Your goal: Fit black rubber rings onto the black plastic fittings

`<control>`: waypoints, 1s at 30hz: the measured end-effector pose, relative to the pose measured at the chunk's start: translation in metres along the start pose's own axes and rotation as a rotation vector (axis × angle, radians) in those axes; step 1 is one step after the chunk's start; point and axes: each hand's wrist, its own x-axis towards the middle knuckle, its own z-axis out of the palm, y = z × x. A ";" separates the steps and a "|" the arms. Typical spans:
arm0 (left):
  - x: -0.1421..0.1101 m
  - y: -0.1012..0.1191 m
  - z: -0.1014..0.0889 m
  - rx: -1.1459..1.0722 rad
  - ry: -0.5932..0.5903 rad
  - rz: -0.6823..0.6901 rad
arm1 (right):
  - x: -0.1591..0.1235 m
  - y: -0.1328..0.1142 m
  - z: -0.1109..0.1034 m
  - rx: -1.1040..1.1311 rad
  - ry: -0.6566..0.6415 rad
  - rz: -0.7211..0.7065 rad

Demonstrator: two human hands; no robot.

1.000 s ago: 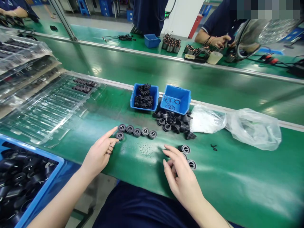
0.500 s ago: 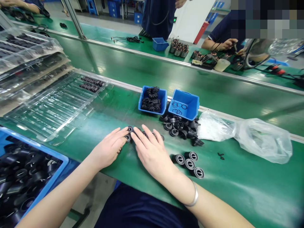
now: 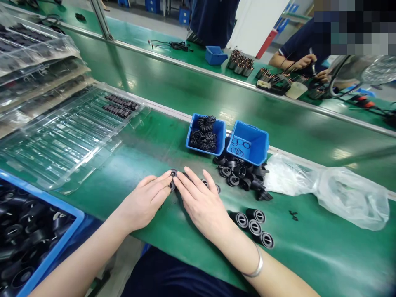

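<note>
My left hand and my right hand lie side by side on the green bench, fingertips almost meeting. Left fingertips press against black rubber bushings, and whether they grip them cannot be seen. My right fingers spread over a row of similar bushings, mostly hidden beneath them. Four more bushings stand grouped to the lower right. A loose heap lies behind them, below two blue bins. One bin holds black O-rings, and the other holds a few thin rings.
A transparent plastic tray lies to the left, and a blue crate of black parts sits at the lower left. A plastic bag lies at the right. Beyond a metal rail, a person works at a far bench.
My right hand has moved left from the loose bushings to the row, beside my left hand. Four bushings now stand grouped at the right. The view has shifted slightly.
</note>
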 end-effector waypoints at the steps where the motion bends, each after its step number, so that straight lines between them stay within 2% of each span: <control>1: 0.000 0.000 0.000 0.002 0.004 0.002 | 0.000 0.000 0.000 0.003 0.019 0.012; 5: 0.001 0.000 -0.001 -0.005 0.020 0.002 | 0.003 0.001 0.001 -0.009 0.068 0.065; 11: 0.001 0.000 0.000 -0.023 0.017 -0.010 | 0.009 0.003 -0.002 -0.025 0.035 0.000; 30: 0.003 0.001 0.000 -0.036 0.007 -0.031 | 0.009 0.002 0.003 0.039 0.078 -0.023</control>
